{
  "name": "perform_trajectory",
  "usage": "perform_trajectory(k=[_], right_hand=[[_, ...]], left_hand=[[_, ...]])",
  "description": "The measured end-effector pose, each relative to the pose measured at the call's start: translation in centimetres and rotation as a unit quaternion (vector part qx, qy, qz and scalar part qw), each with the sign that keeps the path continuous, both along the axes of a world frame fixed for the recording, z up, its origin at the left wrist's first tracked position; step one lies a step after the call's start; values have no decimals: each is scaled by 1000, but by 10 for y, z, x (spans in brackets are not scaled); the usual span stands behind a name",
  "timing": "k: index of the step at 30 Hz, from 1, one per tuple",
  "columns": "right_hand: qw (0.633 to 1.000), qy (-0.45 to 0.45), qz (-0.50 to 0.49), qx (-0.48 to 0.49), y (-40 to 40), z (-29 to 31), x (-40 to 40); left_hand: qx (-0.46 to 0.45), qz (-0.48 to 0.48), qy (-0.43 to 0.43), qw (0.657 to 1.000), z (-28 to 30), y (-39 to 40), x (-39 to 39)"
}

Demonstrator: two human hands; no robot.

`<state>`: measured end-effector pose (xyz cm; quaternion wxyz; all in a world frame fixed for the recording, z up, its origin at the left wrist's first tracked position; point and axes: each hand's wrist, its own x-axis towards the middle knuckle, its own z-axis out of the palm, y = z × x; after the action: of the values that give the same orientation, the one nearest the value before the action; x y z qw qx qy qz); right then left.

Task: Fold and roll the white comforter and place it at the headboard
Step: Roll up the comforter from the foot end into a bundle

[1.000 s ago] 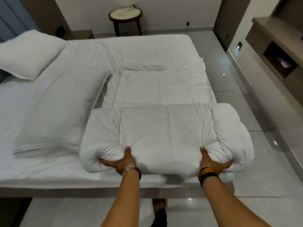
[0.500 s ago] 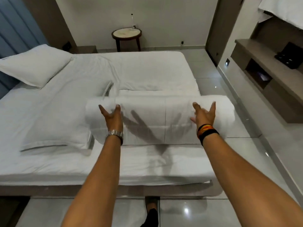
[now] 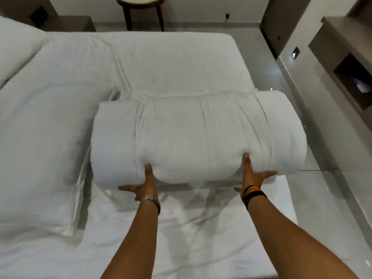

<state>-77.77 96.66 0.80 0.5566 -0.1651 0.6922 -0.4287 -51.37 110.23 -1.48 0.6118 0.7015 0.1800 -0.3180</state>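
1. Bare bed sheet [image 3: 171,63] beyond the rolled comforter [image 3: 197,135]: open, wrinkled, nothing on it.
2. Sheet strip in front of the roll, around both forearms: free.
3. Left: flat pillow [image 3: 40,150] touches the roll's left end, blocks sideways passage.
4. Far left: second pillow [image 3: 16,47] fills that corner.
5. Right: roll's end overhangs the bed edge; open floor [image 3: 322,198] beside it, then wall shelf unit [image 3: 346,63].
6. Beyond the bed: round side table [image 3: 141,9].

White comforter [image 3: 197,135], seemingly dark-legged stool [image 3: 141,9].
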Motion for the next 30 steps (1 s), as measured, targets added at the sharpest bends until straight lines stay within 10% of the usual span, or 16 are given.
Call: perform_trajectory(k=[6,14,30], right_hand=[[989,22,-111,97,-81,-25,28],[993,22,-109,28,-63,-27,26],[996,72,-49,1,252,39,-117]], left_hand=[[-27,93,147,984,-33,-54,51],[31,97,78,992,-21,-69,41],[37,67,37,996,72,234,-95]])
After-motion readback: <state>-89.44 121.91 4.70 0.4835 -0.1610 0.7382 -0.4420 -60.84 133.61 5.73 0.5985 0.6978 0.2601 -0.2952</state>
